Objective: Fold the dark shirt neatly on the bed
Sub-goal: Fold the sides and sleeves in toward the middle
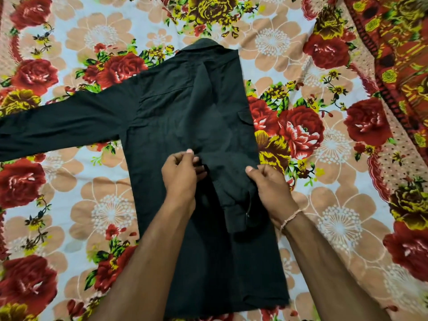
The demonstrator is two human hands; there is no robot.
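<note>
Dark shirt is lying face-down on the bed, collar at the far end, hem toward the person. Its long axis is running straight away from the person, so both hands are working across the middle of the garment.

The shirt's right side is already lying folded over the back. That sleeve is running down the body toward the hem, cuff ending just below the right hand.

Left hand is resting on the shirt's centre, fingers curled and pinching cloth at the inner edge of the folded sleeve. Right hand is sitting at the shirt's right edge; thumb is lying on the sleeve and fingers are wrapping round it from the side, gripping it.

The other sleeve is stretching out flat from the shirt's left shoulder, well apart from both hands; the left hand is the nearer. My reading: that side is the next fold.

Hard to make out:
- the outstretched sleeve's cuff is cut off at the frame edge
- the right fingers are mostly hidden under cloth
- black-on-black is blurring the fold lines and the button near the cuff
</note>
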